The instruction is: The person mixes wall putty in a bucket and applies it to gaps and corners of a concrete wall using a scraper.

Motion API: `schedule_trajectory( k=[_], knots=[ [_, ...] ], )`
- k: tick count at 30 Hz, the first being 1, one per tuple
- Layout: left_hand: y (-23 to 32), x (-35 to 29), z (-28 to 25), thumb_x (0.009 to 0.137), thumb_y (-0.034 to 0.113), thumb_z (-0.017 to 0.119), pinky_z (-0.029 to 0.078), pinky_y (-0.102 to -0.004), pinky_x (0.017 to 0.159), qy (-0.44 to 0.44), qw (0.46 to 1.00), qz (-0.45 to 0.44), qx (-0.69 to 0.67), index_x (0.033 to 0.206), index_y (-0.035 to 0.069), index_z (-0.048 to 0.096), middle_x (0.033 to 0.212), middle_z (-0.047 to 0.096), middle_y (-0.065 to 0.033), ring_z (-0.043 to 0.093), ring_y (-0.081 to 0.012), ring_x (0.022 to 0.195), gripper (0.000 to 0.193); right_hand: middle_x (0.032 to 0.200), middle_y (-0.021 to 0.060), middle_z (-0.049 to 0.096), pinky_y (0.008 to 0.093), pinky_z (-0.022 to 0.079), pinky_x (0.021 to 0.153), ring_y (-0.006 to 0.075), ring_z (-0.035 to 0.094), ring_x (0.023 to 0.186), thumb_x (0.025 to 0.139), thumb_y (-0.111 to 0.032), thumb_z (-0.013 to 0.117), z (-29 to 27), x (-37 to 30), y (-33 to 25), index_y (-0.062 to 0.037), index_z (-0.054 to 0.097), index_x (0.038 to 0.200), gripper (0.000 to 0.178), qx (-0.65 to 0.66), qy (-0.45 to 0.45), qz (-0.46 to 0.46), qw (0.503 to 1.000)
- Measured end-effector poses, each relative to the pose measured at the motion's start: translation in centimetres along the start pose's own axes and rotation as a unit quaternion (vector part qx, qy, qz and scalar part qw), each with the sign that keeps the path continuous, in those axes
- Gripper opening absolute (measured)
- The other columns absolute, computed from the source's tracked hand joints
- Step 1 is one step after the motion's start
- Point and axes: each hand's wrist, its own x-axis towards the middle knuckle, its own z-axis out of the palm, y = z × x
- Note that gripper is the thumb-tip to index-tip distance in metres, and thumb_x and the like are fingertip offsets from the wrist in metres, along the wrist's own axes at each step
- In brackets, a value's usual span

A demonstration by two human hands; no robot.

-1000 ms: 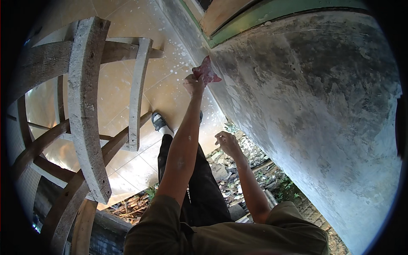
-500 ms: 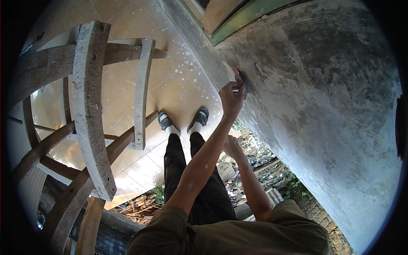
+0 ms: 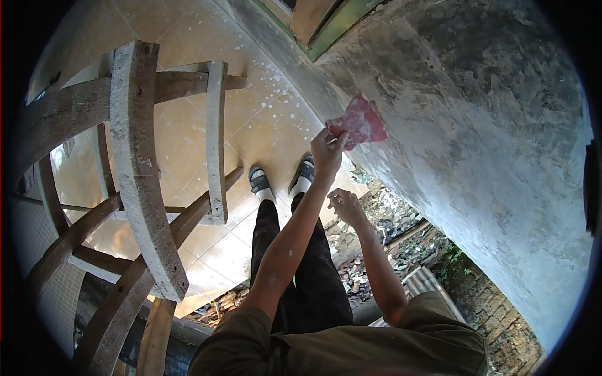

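My left hand (image 3: 328,150) grips the narrow end of a red, flat putty scraper (image 3: 362,122) smeared with whitish filler. Its broad blade is turned flat toward me, beside the grey plastered wall (image 3: 464,144); I cannot tell whether its edge touches. Lower and to the right, my right hand (image 3: 348,208) hangs in front of my body. Its fingers are loosely bent with small gaps, and nothing shows in them. The wall surface is patchy, dark grey above and paler below.
A rough wooden scaffold (image 3: 141,156) fills the left side. Tan floor tiles (image 3: 263,119) carry white splashes, and my sandalled feet stand on them. A green window frame (image 3: 332,37) is at the top. Rubble (image 3: 389,203) and corrugated sheet (image 3: 423,282) lie below the wall.
My left hand has come slightly down and left, and the scraper has turned from edge-on to broad side showing. My right hand has shifted a little right, its fingers loosened.
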Motion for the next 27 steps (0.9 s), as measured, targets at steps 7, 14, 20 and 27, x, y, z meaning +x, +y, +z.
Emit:
schedule_trajectory(
  k=[7, 14, 20, 27],
  knots=[
    [-4.6, 10.9, -1.1, 0.076, 0.012, 0.074, 0.05, -0.0325, 0.062, -0.015, 0.986, 0.069, 0.151, 0.076, -0.003, 0.061, 0.076, 0.068, -0.0141, 0.065, -0.0196, 0.066, 0.02, 0.073, 0.0148, 0.068, 0.0371, 0.051, 0.068, 0.0282, 0.068, 0.071, 0.086, -0.014, 0.051, 3.4, -0.7, 2.7, -0.0006, 0.065, 0.094, 0.021, 0.071, 0.035, 0.064, 0.995],
    [-7.9, 10.8, -5.1, 0.07, 0.021, 0.077, 0.051, -0.042, 0.066, 0.131, 0.914, 0.043, 0.38, 0.076, -0.003, 0.065, 0.073, 0.067, -0.018, 0.066, -0.0336, 0.067, 0.028, 0.075, 0.0145, 0.069, 0.0361, 0.052, 0.068, 0.0271, 0.068, 0.071, 0.086, -0.014, 0.05, 3.1, -1.3, 5.1, -0.0004, 0.065, 0.096, 0.022, 0.094, 0.055, 0.089, 0.99],
    [-5.4, 5.9, -0.9, 0.073, 0.013, 0.074, 0.052, -0.0398, 0.065, 0.101, 0.936, 0.092, 0.324, 0.08, -0.005, 0.065, 0.077, 0.068, -0.0196, 0.067, -0.032, 0.07, 0.022, 0.075, 0.0145, 0.069, 0.0367, 0.052, 0.071, 0.0278, 0.068, 0.073, 0.085, -0.015, 0.051, 1.6, -2.7, 5.7, -0.0018, 0.065, 0.097, 0.022, 0.039, 0.055, 0.07, 0.995],
    [0.2, -2.4, 6.7, 0.08, 0.007, 0.069, 0.051, -0.0281, 0.055, 0.001, 0.987, 0.079, 0.143, 0.081, -0.006, 0.063, 0.07, 0.067, -0.0143, 0.064, -0.0175, 0.057, 0.014, 0.078, 0.0146, 0.068, 0.0329, 0.05, 0.062, 0.0189, 0.063, 0.062, 0.09, -0.019, 0.052, -0.6, -5.5, 5.6, 0.0014, 0.064, 0.101, 0.026, 0.047, 0.046, 0.05, 0.997]
  ],
)
